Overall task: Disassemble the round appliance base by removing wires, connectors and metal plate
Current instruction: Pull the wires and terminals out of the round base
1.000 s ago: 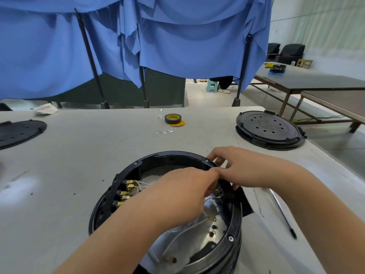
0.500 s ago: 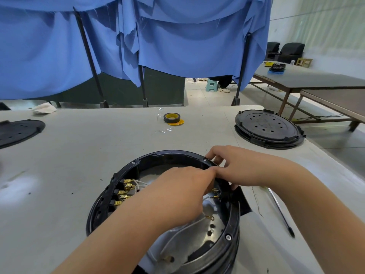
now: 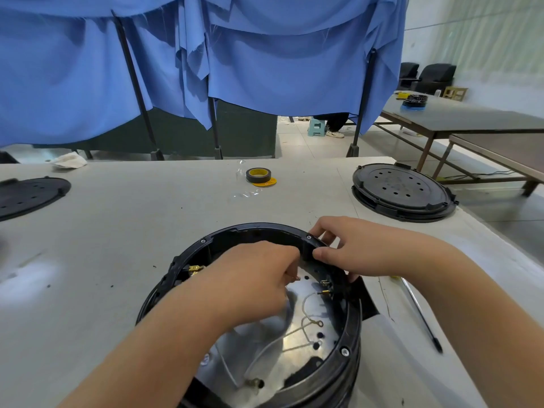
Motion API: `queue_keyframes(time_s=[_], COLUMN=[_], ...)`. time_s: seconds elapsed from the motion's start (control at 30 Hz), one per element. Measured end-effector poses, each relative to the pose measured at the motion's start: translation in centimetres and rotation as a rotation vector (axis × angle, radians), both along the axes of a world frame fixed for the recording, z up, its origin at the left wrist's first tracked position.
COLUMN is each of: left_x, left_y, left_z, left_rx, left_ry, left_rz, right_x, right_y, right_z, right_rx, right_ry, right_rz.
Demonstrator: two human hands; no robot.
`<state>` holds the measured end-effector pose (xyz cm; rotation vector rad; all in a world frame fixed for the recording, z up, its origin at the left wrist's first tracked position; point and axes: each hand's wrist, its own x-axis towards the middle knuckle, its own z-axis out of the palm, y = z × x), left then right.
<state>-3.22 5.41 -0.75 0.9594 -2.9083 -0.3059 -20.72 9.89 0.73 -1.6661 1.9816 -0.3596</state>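
Both hands work inside the round appliance base (image 3: 347, 325), which sits on the surface (image 3: 123, 231) close in front of the person. Left hand (image 3: 250, 281) pinches a small wire terminal near the inner wall; right hand (image 3: 353, 248) grips the rim with curled fingers, steadying it. Pulling the terminal straight off its tab, not tugging the white wires (image 3: 303, 325), would likely spare the connectors (image 3: 325, 285) above the metal plate (image 3: 297, 346).

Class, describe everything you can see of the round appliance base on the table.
The round appliance base is a black plastic ring with rim screws, standing open on the pale table. Inside lie a shiny metal plate, thin white wires and brass connectors. The right hand grips its far rim; the left hand reaches inside.
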Motion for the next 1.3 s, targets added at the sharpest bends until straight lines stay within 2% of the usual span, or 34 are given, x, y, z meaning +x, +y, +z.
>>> queue_keyframes(time_s=[0.07,0.27,0.47,0.9,1.0,1.17,1.3], left_x=[-0.2,-0.4,-0.2,-0.3,-0.4,-0.4,-0.5], left_y=[0.2,-0.3,-0.5,-0.6,-0.7,-0.6,-0.3], left_z=[0.0,-0.1,0.2,0.1,0.1,0.3,0.4], left_rx=[0.061,0.062,0.104,0.060,-0.039,-0.089,-0.053], left_ry=[0.073,0.209,0.367,0.446,0.507,0.621,0.571], left_rz=[-0.002,0.016,0.052,0.002,0.020,0.049,0.020], right_x=[0.0,-0.6,-1.3,-0.9,-2.3,-6.0,-8.1], right_y=[0.0,0.2,0.8,0.8,0.6,0.5,-0.4], right_z=[-0.1,0.2,1.9,2.1,2.2,2.1,0.2], right_rx=[-0.003,-0.028,-0.189,-0.315,-0.334,-0.399,-0.428], right_ry=[-0.008,0.010,0.059,0.036,0.038,-0.001,0.005], right_rz=[0.006,0.046,0.078,0.101,0.062,-0.085,-0.273])
